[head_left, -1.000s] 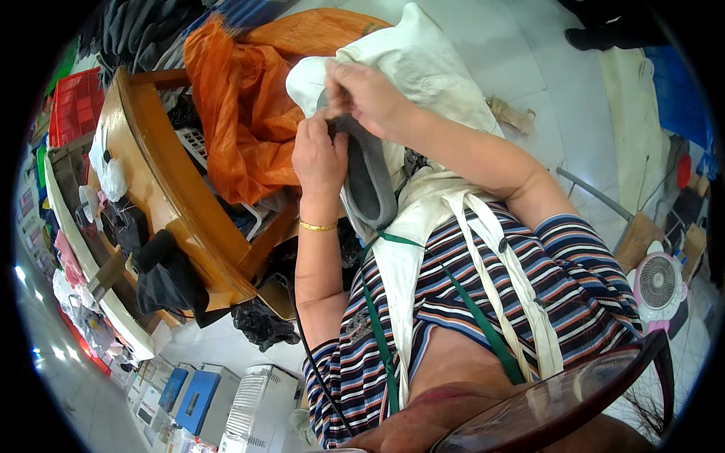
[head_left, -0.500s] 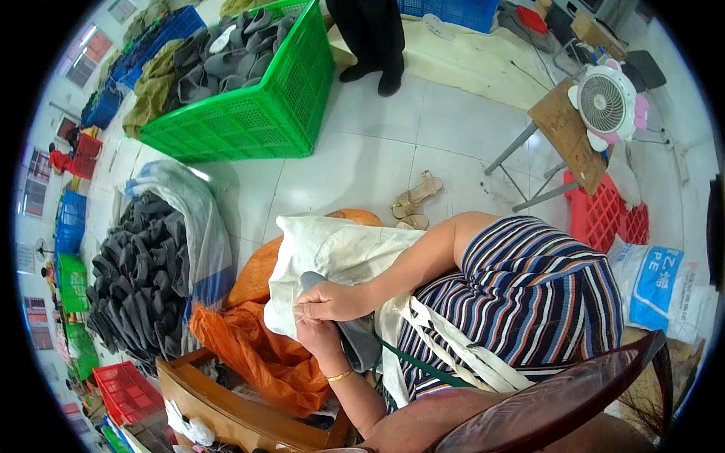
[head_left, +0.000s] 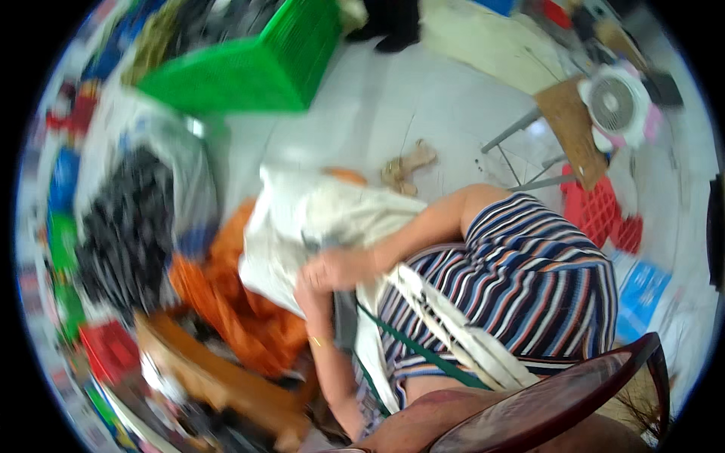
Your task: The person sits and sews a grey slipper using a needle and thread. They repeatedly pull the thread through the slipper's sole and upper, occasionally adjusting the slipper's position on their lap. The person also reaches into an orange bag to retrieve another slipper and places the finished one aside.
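Note:
A grey felt piece point(head_left: 345, 321) is held over the white cloth point(head_left: 332, 208) across my lap. My right hand point(head_left: 340, 268) is closed on it, knuckles up, close against my left hand point(head_left: 308, 291). The left hand's fingers are mostly covered by the right, but they look wrapped round the same piece. A gold bracelet circles my left wrist. Part of the felt shows below the hands and a little above them. Motion blur hides the fingertips and any small thing between them. A green strap point(head_left: 408, 343) runs across my striped garment point(head_left: 529, 264).
A sack point(head_left: 192, 162) full of dark grey felt pieces point(head_left: 124, 234) stands at the left. Orange sacking point(head_left: 242, 317) lies beside a wooden drawer point(head_left: 204, 362). A green crate point(head_left: 294, 60) is behind, near a standing person's legs point(head_left: 389, 19). Sandals point(head_left: 408, 166), a stool point(head_left: 563, 124) and fan point(head_left: 619, 106) are right.
The view has shifted and blurred, so the crate sits higher and the sack further left. Both hands stay together on the grey felt piece, slightly higher in the picture.

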`<move>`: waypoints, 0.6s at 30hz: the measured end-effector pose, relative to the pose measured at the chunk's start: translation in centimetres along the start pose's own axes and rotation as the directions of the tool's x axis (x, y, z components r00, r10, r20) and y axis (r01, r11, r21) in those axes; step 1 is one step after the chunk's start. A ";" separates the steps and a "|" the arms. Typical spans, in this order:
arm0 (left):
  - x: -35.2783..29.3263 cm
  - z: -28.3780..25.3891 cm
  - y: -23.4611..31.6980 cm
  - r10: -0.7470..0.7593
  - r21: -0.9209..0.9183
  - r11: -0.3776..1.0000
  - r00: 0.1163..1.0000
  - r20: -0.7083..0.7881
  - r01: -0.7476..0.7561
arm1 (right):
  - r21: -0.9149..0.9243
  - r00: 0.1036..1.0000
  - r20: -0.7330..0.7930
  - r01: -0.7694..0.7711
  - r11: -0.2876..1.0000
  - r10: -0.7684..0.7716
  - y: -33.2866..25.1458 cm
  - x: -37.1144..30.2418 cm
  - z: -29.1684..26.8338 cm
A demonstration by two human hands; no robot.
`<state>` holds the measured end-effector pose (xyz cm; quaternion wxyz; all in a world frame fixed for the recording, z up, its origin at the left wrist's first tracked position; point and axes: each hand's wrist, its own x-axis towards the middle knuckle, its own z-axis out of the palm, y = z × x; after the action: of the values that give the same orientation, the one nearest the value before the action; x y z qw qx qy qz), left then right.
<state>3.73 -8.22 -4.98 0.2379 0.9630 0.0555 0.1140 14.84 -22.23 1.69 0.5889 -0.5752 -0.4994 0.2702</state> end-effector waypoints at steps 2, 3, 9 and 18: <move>0.2 -1.7 0.0 -0.168 -0.065 0.981 0.962 0.215 0.185 | 0.059 0.983 -0.019 -0.181 0.982 0.183 -0.7 0.7 -1.4; 0.6 -2.9 0.2 -0.144 -0.238 0.953 0.973 0.181 0.186 | 0.071 0.996 -0.050 -0.068 0.995 0.072 -1.2 1.5 -2.3; 1.8 -8.0 0.9 -0.394 -0.684 0.608 0.901 0.181 0.403 | -0.342 0.985 -0.084 0.116 0.932 -0.153 -2.6 3.8 -4.3; 1.7 -5.6 2.2 -0.387 -0.384 0.690 0.761 0.520 0.614 | -0.339 0.944 0.264 0.282 0.898 -0.197 -4.5 1.7 -4.8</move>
<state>4.08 -7.36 1.19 0.5236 0.8049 0.2385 -0.1451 18.61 -23.51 7.17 0.4381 -0.5761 -0.6716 0.1585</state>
